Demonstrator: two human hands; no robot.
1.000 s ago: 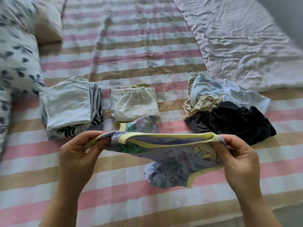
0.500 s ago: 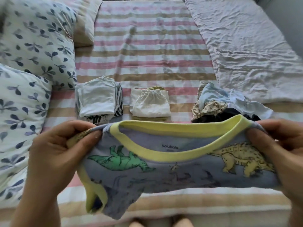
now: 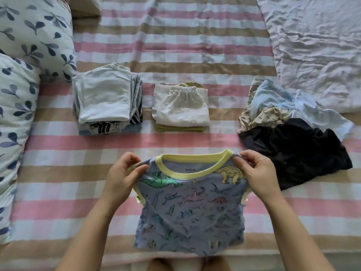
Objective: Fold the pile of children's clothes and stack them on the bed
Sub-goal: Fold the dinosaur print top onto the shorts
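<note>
Lilac dinosaur shirt (image 3: 192, 212) at the near edge of the bed (image 3: 175, 45), pinched at one shoulder by the left grip (image 3: 121, 177); "balabala" legible inside the yellow collar; other shoulder pinched by the right grip (image 3: 256, 173). Farther up the bed: folded stack (image 3: 105, 102), smaller folded stack (image 3: 181, 108), unfolded pile (image 3: 293, 137) toward the right edge.

Home bedroom. Bed (image 3: 185, 45) in pink, tan and white stripes fills view. Leaf-print pillows (image 3: 35, 40) at left, crumpled white duvet (image 3: 316, 47) far right. Small folded garments on bed: left stack (image 3: 103, 98), middle stack (image 3: 181, 108). Unfolded pile (image 3: 293, 137) at right. Child-sized dinosaur T-shirt (image 3: 191, 212) at near edge. Household laundry setting, nothing commercial in look.
</note>
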